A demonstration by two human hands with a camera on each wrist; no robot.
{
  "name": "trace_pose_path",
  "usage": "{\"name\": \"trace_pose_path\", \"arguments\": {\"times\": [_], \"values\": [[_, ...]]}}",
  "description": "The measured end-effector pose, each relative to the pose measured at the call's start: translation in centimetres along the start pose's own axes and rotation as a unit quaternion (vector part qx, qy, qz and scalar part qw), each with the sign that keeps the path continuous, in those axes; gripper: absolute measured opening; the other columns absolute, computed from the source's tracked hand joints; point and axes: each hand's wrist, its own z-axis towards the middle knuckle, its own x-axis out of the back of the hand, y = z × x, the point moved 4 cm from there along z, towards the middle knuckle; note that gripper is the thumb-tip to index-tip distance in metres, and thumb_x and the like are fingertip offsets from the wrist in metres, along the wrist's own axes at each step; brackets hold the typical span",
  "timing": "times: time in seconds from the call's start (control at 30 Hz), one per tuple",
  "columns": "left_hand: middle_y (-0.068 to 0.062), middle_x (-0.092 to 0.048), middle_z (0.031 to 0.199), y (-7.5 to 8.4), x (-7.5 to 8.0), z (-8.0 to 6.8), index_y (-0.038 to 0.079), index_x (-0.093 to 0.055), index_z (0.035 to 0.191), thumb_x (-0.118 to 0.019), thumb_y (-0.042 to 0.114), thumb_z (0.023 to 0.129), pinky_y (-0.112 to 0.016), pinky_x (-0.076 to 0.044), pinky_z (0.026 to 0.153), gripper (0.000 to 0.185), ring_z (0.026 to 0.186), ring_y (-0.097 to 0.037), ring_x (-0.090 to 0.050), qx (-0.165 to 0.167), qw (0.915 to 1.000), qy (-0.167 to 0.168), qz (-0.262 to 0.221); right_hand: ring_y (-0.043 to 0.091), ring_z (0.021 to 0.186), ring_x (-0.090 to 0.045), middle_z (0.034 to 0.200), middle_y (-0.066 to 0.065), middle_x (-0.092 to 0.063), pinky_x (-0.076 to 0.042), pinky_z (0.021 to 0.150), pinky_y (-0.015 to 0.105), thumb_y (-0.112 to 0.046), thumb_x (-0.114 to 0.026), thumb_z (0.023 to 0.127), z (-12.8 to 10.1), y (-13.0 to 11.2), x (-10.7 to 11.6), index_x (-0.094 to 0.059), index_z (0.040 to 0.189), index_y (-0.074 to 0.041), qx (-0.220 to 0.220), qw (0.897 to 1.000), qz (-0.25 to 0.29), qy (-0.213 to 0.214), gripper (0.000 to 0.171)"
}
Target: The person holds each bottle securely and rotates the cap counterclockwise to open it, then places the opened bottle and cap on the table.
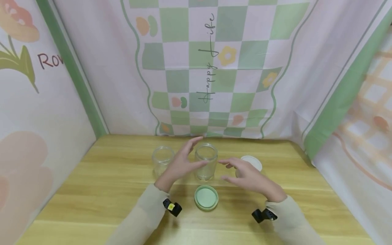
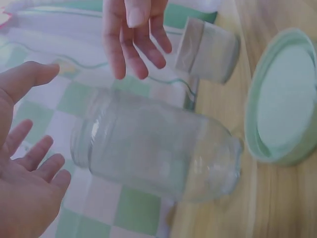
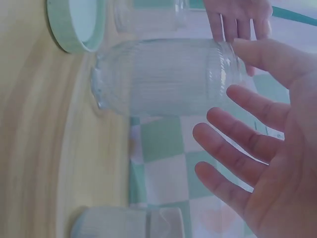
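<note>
Glass jars: two are standing upright on the bench point(image 1: 107, 177), the middle jar point(image 1: 206, 161) between both hands, the left jar point(image 1: 162, 159) behind the left wrist.
Lids: two, a green lid point(image 1: 206, 197) lying just before the middle jar, a white lid point(image 1: 251, 162) sitting beyond the right hand.
Left hand point(image 1: 180, 163): hovering beside the middle jar, fingers spread, gripping nothing.
Right hand point(image 1: 248, 177): hanging likewise, fingers loose, gripping nothing.
</note>
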Motion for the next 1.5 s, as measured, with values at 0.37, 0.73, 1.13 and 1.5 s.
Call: {"name": "trace_pose_path", "arguments": {"times": [0.37,0.73,1.13,1.5], "values": [[-0.006,-0.036,0.156,2.5,-1.9,1.0,0.012,-0.036,0.152,-0.081,0.018,0.087,-0.037,-0.028,0.118,0.079,0.144,-0.023,-0.033,-0.042,0.9985,-0.011,-0.034,0.026,0.114,-0.059,0.137,0.004,-0.058,-0.051,0.094,0.058,-0.027,-0.068,0.098,-1.2,0.8,2.3,-0.057,0.138,-0.014,-0.006,0.999,0.019,0.038,0.044],[0.002,-0.037,0.155,3.5,-5.1,1.5,0.019,-0.035,0.153,-0.080,0.022,0.089,-0.031,-0.030,0.116,0.079,0.142,-0.013,-0.033,-0.027,0.9971,-0.049,-0.051,0.033,0.118,-0.054,0.137,0.006,-0.058,-0.049,0.090,0.064,-0.022,-0.064,0.100,-3.3,2.4,4.1,-0.057,0.138,-0.013,-0.035,0.998,0.006,0.057,0.040],[-0.006,-0.038,0.155,2.4,-9.3,2.2,0.012,-0.034,0.153,-0.080,0.019,0.088,-0.030,-0.033,0.115,0.080,0.142,-0.015,-0.036,-0.004,0.9927,-0.087,-0.083,0.035,0.121,-0.054,0.133,0.012,-0.060,-0.049,0.090,0.060,-0.016,-0.066,0.099,-4.3,3.7,4.8,-0.060,0.133,-0.001,-0.035,0.995,-0.027,0.087,0.038],[-0.003,-0.035,0.156,-0.8,-13.4,2.5,0.015,-0.029,0.156,-0.084,0.027,0.084,-0.033,-0.036,0.113,0.091,0.141,-0.016,-0.036,0.081,0.9875,-0.086,-0.104,0.045,0.118,-0.049,0.127,0.022,-0.058,-0.042,0.091,0.070,-0.019,-0.071,0.095,-4.6,5.1,4.6,-0.063,0.129,-0.001,-0.069,0.989,-0.060,0.118,0.038]]}}
